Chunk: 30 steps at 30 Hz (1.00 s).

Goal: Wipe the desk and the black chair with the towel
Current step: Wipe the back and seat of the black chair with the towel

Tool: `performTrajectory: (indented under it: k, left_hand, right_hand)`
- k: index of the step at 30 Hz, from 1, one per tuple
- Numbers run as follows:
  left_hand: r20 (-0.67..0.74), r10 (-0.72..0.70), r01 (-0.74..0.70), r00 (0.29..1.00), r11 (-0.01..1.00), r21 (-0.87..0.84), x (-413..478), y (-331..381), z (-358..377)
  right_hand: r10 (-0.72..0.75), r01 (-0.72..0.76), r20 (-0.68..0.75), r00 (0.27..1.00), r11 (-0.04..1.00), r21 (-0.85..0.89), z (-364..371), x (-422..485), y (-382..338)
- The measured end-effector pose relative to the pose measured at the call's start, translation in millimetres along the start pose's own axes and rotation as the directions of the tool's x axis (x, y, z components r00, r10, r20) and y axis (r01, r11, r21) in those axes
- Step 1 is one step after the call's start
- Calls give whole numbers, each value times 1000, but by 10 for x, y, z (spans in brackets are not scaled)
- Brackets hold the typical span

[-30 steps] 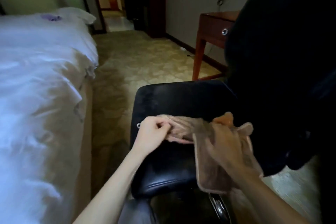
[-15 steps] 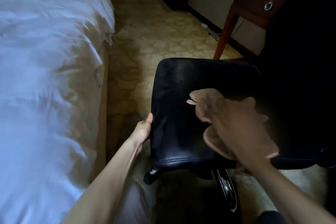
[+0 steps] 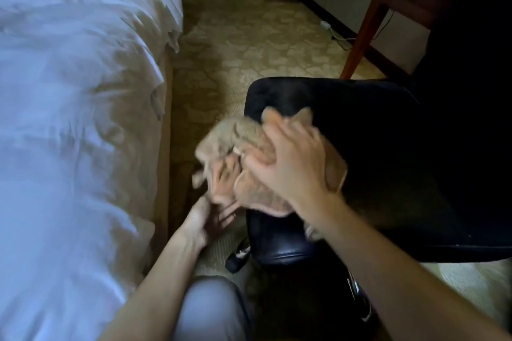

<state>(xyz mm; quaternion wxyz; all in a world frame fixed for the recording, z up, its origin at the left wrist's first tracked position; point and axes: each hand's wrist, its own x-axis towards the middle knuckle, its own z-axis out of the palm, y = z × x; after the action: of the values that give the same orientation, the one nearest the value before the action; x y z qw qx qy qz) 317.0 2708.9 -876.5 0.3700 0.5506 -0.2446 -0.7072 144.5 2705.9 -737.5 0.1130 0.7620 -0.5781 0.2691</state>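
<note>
pinning the towel [image 3: 243,133] on the left edge of the black chair [image 3: 360,147] seat mid-frame with right hand [image 3: 291,163] fingers [image 3: 277,133] spread flat, rest of seat off to the right, left hand [image 3: 205,219] just below, too blurry to call gripping or loose

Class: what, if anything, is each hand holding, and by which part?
The right hand presses the towel, at its middle, onto the black chair seat. The left hand touches its overhanging edge; blur hides whether it grips.
</note>
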Motion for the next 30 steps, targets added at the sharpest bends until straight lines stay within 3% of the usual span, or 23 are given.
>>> performTrajectory:
  k: [1,3,4,6,8,11,13,14,15,16,18,20,21,24,27,30]
  left_hand:
    - [-53,-39,33,998,993,-116,88,34,-31]
    - [-58,-70,53,996,968,-246,200,101,-44]
    - [-72,-70,49,995,963,-264,214,143,-30]
    - [-59,-54,32,997,945,-325,167,232,70]
    - [-72,-67,39,995,941,-337,153,222,81]
    - [-169,-41,-8,985,960,-279,178,203,87]
    - [-235,-17,-42,972,969,-243,220,253,86]
    - [-253,7,-67,967,971,-231,249,310,92]
    - [-268,32,-93,963,972,-217,264,378,108]
    - [-283,61,-121,957,972,-199,276,444,119]
    - [-310,120,-175,943,972,-155,290,574,148]
    - [-329,159,-209,931,970,-124,296,679,164]
    - [-328,179,-224,928,969,-107,290,737,158]
    - [-294,267,-288,918,957,-32,250,914,160]
    - [-232,340,-321,911,940,117,279,1085,180]
    - [-154,353,-296,923,906,301,306,1105,214]
  right_hand:
    - [-15,22,134,991,999,-47,33,100,84]
    - [-84,142,431,898,984,-105,145,49,88]
    - [-128,208,496,859,972,-111,204,-56,78]
    - [-208,313,539,816,943,-110,160,-299,49]
    - [-391,490,546,741,871,-41,12,-495,12]
    - [-641,731,575,508,674,106,-228,-694,49]
    - [-668,756,622,408,629,179,-362,-661,100]
    - [-649,736,646,402,648,194,-411,-601,151]
    - [-623,714,657,425,677,180,-452,-526,212]
    - [-609,699,621,494,703,133,-473,-450,307]
    - [-542,602,447,712,798,10,-495,-320,581]
    - [-332,361,277,902,930,-62,-445,-327,828]
    - [-209,234,260,943,970,-67,-393,-401,881]
    - [-9,33,306,952,997,-73,-296,-777,917]
    - [38,5,309,950,990,-138,-356,-1060,1076]
    - [120,-76,211,970,975,-207,-395,-1181,1177]
